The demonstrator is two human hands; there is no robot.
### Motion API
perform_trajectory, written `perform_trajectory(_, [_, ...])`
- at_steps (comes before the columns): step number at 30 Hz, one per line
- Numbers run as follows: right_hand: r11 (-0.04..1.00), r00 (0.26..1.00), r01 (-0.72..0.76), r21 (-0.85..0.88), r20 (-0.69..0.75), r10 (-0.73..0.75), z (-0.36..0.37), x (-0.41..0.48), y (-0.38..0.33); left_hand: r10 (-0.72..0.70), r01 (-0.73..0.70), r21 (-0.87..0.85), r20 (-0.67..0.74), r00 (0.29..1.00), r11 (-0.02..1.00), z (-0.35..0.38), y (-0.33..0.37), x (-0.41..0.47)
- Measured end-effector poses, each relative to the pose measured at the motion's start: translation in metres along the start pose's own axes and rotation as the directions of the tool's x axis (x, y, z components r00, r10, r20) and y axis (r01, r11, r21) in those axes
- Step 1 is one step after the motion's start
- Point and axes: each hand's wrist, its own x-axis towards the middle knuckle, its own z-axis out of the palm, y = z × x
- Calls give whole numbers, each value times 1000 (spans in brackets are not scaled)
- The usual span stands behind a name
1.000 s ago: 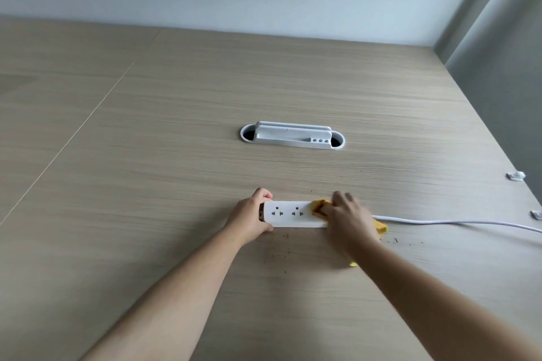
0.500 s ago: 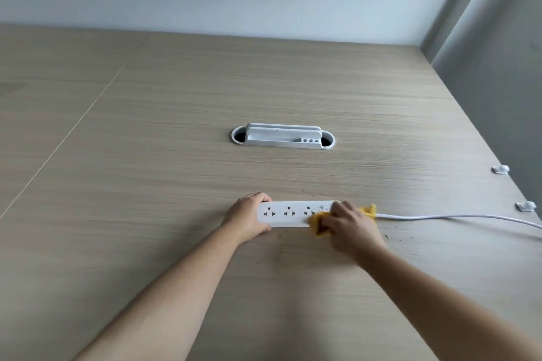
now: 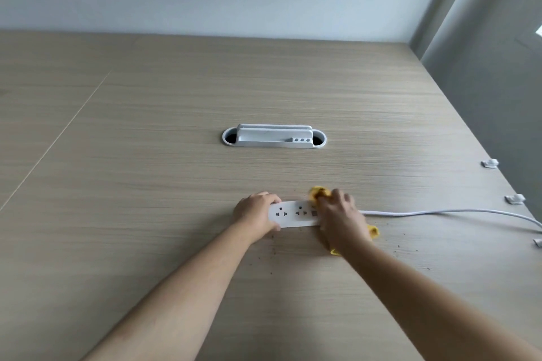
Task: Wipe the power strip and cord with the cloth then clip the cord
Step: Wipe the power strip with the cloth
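A white power strip (image 3: 293,214) lies flat on the wooden desk (image 3: 176,184), long side left to right. My left hand (image 3: 255,212) grips its left end. My right hand (image 3: 337,215) presses a yellow cloth (image 3: 318,193) onto the strip's right half and hides that part. Bits of the cloth stick out above and below the hand. The white cord (image 3: 440,212) runs from under my right hand to the desk's right edge. Three small white cord clips (image 3: 514,199) sit along that edge.
A white cable grommet tray (image 3: 274,136) is set into the desk beyond the strip. Dark crumbs (image 3: 274,250) speckle the wood in front of the strip. A grey wall closes the right side and a white wall the back.
My right hand with the cloth slid right along the strip, then came back left over its right half. The left hand kept its grip on the left end.
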Motion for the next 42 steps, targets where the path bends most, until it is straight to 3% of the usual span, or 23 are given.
perform_trajectory(2, [977, 979, -198, 81, -26, 200, -7, 4, 19, -7, 7, -10, 5, 1000, 1000, 0, 0, 0])
perform_trajectory(3, [972, 975, -206, 108, -59, 213, -9, 6, 20, -9, 9, -13, 6, 1000, 1000, 0, 1, 0])
perform_trajectory(5, [991, 992, -71, 111, -100, 82, -10, 7, 3, -17, 17, -12, 4, 1000, 1000, 0, 1, 1])
perform_trajectory(7, [985, 988, 151, 82, -40, -149, -5, 2, -25, -17, 17, 5, -4, 1000, 1000, -1, 2, 1])
perform_trajectory(9, [962, 963, 271, 40, 8, -271, 2, -3, -36, -15, 16, 15, -8, 1000, 1000, -1, 2, 0])
perform_trajectory(11, [983, 983, 183, 0, -17, -183, 0, 1, -17, -19, 20, 13, -7, 1000, 1000, -1, 0, -1])
perform_trajectory(15, [987, 985, -160, 8, -61, 160, -11, 7, 33, 1, -1, 78, 2, 1000, 997, 0, 2, 0])
perform_trajectory(17, [991, 985, -120, 56, -116, 126, -12, 5, 25, 44, -45, 139, 12, 999, 989, 0, 7, 1])
perform_trajectory(21, [980, 979, 199, -29, -34, -200, 1, -18, -3, 69, -75, 181, 40, 997, 981, 1, 16, 3])
perform_trajectory(24, [992, 993, 120, -48, -6, -121, -2, -25, 26, 46, -53, 173, 45, 998, 983, 1, 16, 5])
perform_trajectory(28, [996, 987, -94, 10, -128, 94, -11, -8, 48, 10, -15, 145, 34, 999, 989, 1, 17, 3])
perform_trajectory(30, [999, 991, -6, 53, -131, 13, -11, 2, 30, -16, 10, 123, 41, 999, 992, 0, 20, 3])
perform_trajectory(34, [956, 956, 294, 12, -8, -294, -2, -9, 13, -35, 26, 130, 62, 997, 991, -3, 23, 4])
perform_trajectory(36, [966, 966, 257, -2, 31, -257, -1, -18, 28, -37, 28, 129, 66, 997, 991, -3, 23, 4])
perform_trajectory(40, [1000, 998, -13, 19, -57, 15, -5, -8, 50, -34, 26, 110, 72, 997, 994, -4, 22, 5])
perform_trajectory(42, [998, 998, 46, 33, -44, -45, -6, -1, 37, -31, 23, 115, 73, 997, 993, -4, 23, 6])
